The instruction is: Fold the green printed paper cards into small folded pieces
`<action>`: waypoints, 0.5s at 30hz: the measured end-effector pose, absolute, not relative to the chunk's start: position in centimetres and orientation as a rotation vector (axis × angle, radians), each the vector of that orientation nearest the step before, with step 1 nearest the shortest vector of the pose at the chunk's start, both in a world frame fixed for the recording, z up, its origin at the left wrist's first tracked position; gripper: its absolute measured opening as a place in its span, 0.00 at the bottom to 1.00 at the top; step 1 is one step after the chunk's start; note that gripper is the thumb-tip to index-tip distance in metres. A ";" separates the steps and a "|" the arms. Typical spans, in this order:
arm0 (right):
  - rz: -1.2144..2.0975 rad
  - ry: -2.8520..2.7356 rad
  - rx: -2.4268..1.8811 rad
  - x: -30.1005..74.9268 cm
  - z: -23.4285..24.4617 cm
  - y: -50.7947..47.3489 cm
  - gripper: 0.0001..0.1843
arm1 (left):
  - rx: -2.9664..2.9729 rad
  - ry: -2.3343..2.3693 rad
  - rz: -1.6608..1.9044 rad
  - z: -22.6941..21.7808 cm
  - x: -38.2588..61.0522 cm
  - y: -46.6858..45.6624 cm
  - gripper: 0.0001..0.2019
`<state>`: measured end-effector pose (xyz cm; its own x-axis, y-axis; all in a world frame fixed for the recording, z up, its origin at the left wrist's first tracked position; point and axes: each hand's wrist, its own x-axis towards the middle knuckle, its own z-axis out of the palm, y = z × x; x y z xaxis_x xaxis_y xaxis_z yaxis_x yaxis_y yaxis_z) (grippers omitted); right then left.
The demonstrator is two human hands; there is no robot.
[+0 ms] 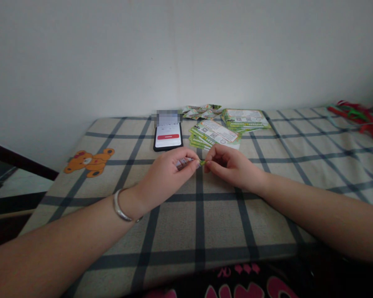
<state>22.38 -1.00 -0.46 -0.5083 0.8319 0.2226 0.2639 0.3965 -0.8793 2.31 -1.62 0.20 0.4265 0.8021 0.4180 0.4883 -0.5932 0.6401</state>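
Observation:
Between finger and thumb, my left hand [170, 169] pinches a narrow folded printed paper [202, 162], white with green, mostly hidden by the fingers. My right hand [225, 165] has its fingertips closed on the green right end of the same paper. Just beyond both hands lies a fanned pile of green-and-white printed cards [217, 131]. Against the wall sit several small folded papers [202, 111] in the same green print. A second stack of printed cards [246, 118] is to their right.
A phone [168, 138] with a lit screen and a red button lies beyond my left hand. An orange bear cutout [89, 162] is at the left on the checked tablecloth [174, 223]. Red and green cloth or yarn [360, 118] lies far right. The wall [186, 54] borders the back.

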 end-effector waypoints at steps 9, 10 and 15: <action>0.967 -1.792 -0.948 22.5 -0.9 -0.4 0.04 | 2.108 1.134 1.026 -0.4 2.2 -1.4 0.09; 0.976 -1.767 -0.943 22.5 -0.9 -0.4 0.04 | 2.084 1.132 1.035 -0.4 2.1 -1.3 0.09; 1.083 -1.636 -0.870 22.4 -0.8 -0.2 0.06 | 1.989 1.125 1.085 -0.8 2.2 -1.0 0.11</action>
<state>22.37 -0.24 -0.78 -0.2907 0.9005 0.3234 0.0541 0.3529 -0.9341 2.18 -1.05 -0.82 0.3058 0.8822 0.3582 0.3893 -0.4591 0.7985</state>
